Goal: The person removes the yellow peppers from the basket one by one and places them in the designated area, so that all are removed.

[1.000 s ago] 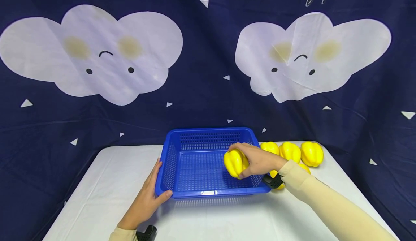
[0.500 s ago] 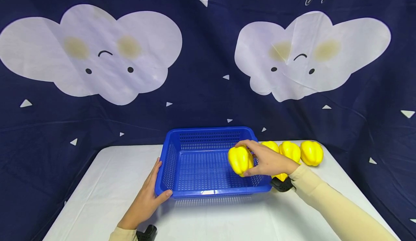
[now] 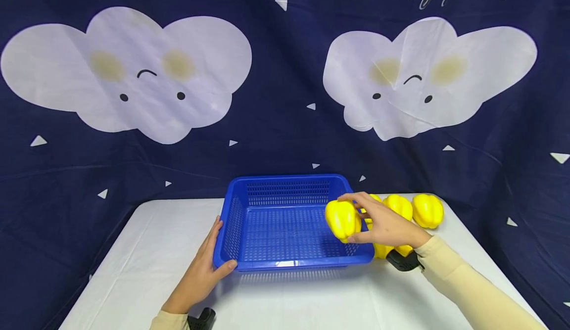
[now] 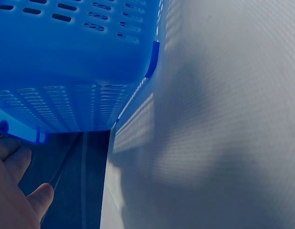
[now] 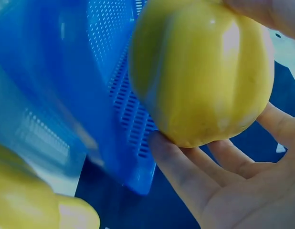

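A yellow bell pepper is held by my right hand above the right part of a blue plastic basket. In the right wrist view, the thumb and fingertips press the pepper from opposite sides, with the basket's wall beside it. My left hand rests at the basket's front left corner, straight fingers along the outside and thumb by the front rim. The left wrist view shows fingertips near the rim and the perforated basket wall.
Several more yellow bell peppers lie on the white-covered table to the right of the basket, some partly hidden by the right hand. A dark blue curtain with cloud prints hangs behind the table.
My right hand has carried the bell pepper to the right, toward the basket's right wall. The left hand and the basket stay in place.
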Action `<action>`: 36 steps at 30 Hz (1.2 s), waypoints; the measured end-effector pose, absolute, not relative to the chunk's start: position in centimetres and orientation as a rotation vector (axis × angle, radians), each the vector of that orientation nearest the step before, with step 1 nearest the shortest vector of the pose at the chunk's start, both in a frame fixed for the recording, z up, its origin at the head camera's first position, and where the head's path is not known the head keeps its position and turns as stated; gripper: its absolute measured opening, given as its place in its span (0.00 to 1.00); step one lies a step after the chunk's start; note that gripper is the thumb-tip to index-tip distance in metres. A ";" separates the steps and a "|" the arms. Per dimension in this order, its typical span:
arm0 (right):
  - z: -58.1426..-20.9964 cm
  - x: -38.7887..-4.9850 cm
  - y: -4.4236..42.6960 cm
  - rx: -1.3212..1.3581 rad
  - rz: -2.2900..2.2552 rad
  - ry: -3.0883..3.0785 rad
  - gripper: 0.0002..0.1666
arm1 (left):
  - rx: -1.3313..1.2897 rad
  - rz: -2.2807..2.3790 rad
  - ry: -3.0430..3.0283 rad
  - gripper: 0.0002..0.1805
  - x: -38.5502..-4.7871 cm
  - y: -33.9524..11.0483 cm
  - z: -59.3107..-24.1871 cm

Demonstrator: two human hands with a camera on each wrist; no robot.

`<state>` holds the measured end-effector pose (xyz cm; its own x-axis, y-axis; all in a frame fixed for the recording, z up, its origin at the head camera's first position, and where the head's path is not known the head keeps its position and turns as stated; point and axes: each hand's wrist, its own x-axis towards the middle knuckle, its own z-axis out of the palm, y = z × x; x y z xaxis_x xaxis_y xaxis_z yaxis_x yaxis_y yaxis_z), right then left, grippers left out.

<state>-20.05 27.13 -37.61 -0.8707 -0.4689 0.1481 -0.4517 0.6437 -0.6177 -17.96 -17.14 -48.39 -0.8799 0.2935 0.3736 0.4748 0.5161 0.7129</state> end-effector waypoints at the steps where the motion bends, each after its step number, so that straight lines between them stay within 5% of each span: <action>1: -37.7 -19.9 27.4 -0.777 -1.075 2.823 0.49 | -0.658 -1.294 -2.550 0.51 -18.0 -17.1 -48.4; 36: -38.7 -16.1 34.8 -0.572 -1.251 2.972 0.50 | -0.635 -1.255 -2.569 0.52 -18.0 -17.2 -48.6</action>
